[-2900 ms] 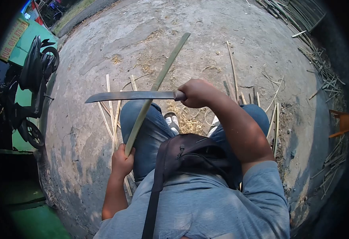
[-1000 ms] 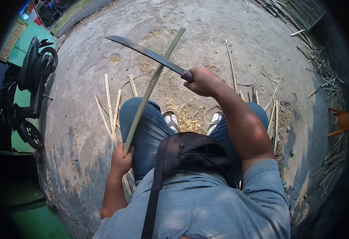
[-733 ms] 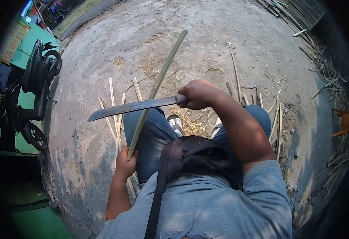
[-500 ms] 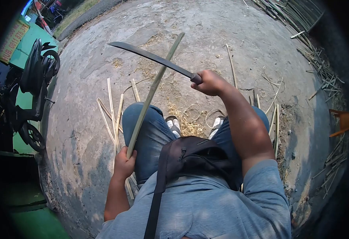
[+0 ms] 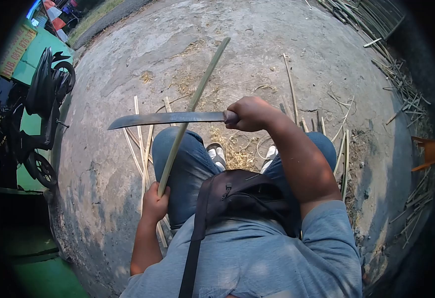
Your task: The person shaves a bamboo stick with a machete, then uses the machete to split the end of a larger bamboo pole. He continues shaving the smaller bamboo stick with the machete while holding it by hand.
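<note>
My left hand [image 5: 156, 202] grips the lower end of a long bamboo strip [image 5: 201, 88], which slants up and away to the right past my left knee. In my right hand [image 5: 252, 114] is the handle of a machete [image 5: 165, 119]. Its long dark blade lies nearly level, pointing left, and crosses over the strip around its middle. My fingers are wrapped round the handle, right at the blade's base. Beside my left leg, several pale bamboo strips [image 5: 137, 114] lean or lie on the ground.
More strips [image 5: 345, 154] lie by my right leg. Shavings [image 5: 235, 151] litter the concrete between my sandalled feet. A motorbike [image 5: 43, 119] stands at the left by a green wall. Piled bamboo [image 5: 401, 89] and an orange chair [image 5: 423, 153] are at the right.
The machete has come down and nearer to me along the strip, its blade turning from slanted to nearly level. My left hand and the strip have hardly moved.
</note>
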`<action>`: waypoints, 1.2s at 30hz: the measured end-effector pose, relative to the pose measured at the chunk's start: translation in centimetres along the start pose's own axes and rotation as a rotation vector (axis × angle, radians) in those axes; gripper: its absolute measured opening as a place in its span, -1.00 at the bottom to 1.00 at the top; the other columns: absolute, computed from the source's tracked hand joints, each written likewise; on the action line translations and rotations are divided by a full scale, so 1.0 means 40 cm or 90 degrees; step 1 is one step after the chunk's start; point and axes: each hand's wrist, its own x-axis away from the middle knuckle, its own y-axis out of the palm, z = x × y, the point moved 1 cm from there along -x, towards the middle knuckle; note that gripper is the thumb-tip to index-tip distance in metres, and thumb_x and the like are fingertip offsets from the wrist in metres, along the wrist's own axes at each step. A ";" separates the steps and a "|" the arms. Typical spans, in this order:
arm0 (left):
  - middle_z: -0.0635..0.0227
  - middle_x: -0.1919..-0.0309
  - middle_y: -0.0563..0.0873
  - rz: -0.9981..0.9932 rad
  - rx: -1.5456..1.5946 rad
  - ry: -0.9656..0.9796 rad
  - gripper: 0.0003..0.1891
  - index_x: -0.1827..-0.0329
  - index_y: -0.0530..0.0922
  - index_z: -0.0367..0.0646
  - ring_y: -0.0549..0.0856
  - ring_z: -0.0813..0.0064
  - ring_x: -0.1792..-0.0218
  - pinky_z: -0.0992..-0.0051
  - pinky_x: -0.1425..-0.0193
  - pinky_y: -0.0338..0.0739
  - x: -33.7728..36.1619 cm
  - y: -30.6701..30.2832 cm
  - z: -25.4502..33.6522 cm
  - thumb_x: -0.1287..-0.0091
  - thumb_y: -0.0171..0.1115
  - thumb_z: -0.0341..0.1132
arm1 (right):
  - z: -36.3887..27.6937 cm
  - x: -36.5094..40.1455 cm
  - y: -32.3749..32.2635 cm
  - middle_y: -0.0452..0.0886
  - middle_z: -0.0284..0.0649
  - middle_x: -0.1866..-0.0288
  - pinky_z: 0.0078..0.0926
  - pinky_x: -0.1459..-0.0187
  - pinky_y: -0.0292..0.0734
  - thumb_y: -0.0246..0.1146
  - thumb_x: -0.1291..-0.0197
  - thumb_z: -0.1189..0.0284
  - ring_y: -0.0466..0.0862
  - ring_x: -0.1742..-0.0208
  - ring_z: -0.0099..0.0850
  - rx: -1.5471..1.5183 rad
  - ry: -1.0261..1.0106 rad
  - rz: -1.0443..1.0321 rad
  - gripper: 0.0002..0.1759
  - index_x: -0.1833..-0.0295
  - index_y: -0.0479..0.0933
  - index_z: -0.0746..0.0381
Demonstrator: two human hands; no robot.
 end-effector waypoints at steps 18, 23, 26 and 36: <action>0.00 0.47 0.68 0.012 -0.023 0.014 -0.72 0.21 0.54 -0.27 0.71 -0.01 0.41 0.12 0.26 0.53 -0.002 0.001 0.002 -0.47 0.34 -0.20 | -0.055 0.020 0.008 0.81 -0.15 0.21 -0.08 0.05 0.68 0.47 -0.16 0.10 0.80 0.08 -0.06 0.078 -0.050 0.002 -0.70 0.10 0.78 0.02; -0.01 0.46 0.69 0.011 -0.008 0.005 -0.71 0.20 0.55 -0.26 0.73 -0.04 0.39 0.11 0.24 0.55 0.002 -0.001 0.017 -0.47 0.35 -0.18 | 0.053 0.013 -0.031 0.82 -0.10 0.17 -0.12 0.01 0.67 0.45 -0.27 0.07 0.81 0.06 -0.10 -0.071 0.105 0.062 -0.68 0.07 0.78 0.05; 0.00 0.45 0.70 0.014 -0.030 -0.001 -0.72 0.19 0.57 -0.26 0.74 -0.02 0.38 0.13 0.23 0.56 0.004 -0.003 0.019 -0.47 0.34 -0.18 | 0.145 -0.015 -0.020 0.83 -0.05 0.11 -0.15 -0.01 0.66 0.47 -0.28 0.10 0.80 0.05 -0.08 -0.173 0.174 0.134 -0.63 -0.04 0.76 0.12; 0.04 0.45 0.71 0.006 -0.034 -0.010 -0.74 0.19 0.57 -0.26 0.73 0.06 0.39 0.16 0.23 0.56 0.001 -0.001 0.016 -0.47 0.35 -0.21 | -0.059 0.017 0.024 0.82 -0.17 0.16 -0.10 -0.01 0.69 0.41 -0.16 0.25 0.81 0.03 -0.10 0.069 0.001 -0.016 -0.77 0.07 0.78 -0.02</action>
